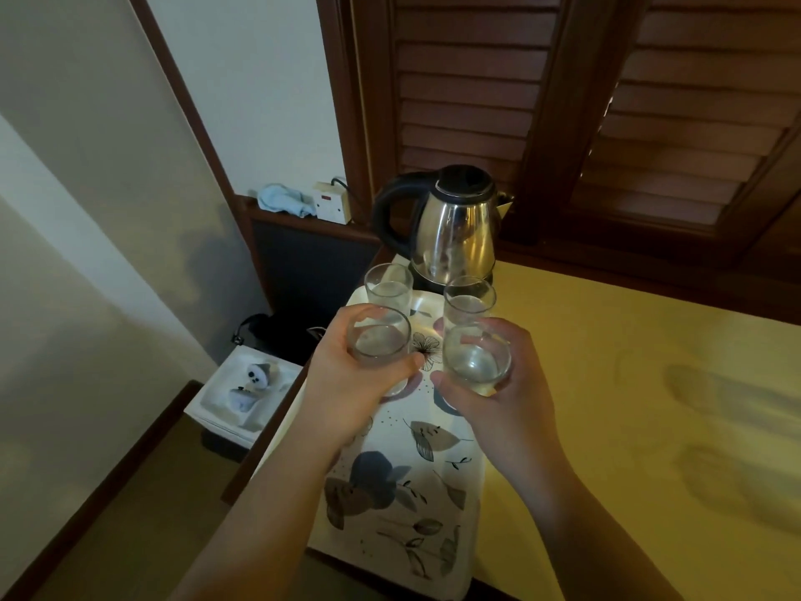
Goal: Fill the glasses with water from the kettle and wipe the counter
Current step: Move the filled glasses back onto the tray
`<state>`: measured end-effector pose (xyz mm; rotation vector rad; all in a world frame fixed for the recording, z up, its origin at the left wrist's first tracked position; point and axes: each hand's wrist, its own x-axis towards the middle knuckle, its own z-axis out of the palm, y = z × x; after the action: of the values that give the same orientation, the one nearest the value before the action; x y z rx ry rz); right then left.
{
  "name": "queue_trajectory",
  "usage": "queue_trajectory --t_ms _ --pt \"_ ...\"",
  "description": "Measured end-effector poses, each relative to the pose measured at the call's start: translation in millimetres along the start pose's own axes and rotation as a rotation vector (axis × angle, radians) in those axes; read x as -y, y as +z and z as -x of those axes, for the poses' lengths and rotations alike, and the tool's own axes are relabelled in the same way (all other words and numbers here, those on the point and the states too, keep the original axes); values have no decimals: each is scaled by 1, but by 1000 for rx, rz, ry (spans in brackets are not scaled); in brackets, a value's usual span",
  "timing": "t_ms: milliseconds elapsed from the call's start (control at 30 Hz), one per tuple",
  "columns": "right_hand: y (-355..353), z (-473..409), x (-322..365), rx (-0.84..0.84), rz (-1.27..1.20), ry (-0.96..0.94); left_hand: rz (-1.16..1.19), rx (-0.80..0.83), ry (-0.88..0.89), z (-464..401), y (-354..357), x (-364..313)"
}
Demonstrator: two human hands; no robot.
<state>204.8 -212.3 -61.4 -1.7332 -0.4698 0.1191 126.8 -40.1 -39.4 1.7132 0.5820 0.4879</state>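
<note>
Fingers: the left hand point(346, 379) has its fingers point(407, 362) curled round one glass, and the right hand point(498, 392) clamps another the same way, thumb tips facing each other across the gap. Each hand grips low on its glass and leaves the mouth free, which I judge suits setting them down or pouring into them.
Bench: the yellow bench point(628, 383) carries the tray along its left edge. Two faint smears show on it well to the right of the tray, likely what the wiping is for.
Tray: the flowered tray point(403, 492) is the landmark here; it keeps the glasses together and would catch drips.
Kettle: the steel kettle point(450, 227) stands on its base just beyond the tray's far end, lid on, spout pointing right, handle to the left, within easy reach of the left hand.
Bin: a lined bin point(242, 396) sits on the floor left of the tray, below the bench.
Cloth: a blue cloth point(281, 199) lies on a ledge beyond and left of the tray, beside a wall socket point(331, 206); it looks like the wiper.
Held glasses: the left glass point(379, 340) and right glass point(477, 357) are over the tray's middle; whether they rest on it I cannot tell. Both look nearly empty, though a little water may lie in each.
Far glasses: two more glasses point(388, 288) point(469, 299) stand at the tray's far end, nearest the kettle, ready for filling.
</note>
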Motion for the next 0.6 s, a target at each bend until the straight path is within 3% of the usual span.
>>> queue_trajectory --t_ms 600 --pt "30 -13 -17 -36 7 81 -89 -9 13 -41 -5 39"
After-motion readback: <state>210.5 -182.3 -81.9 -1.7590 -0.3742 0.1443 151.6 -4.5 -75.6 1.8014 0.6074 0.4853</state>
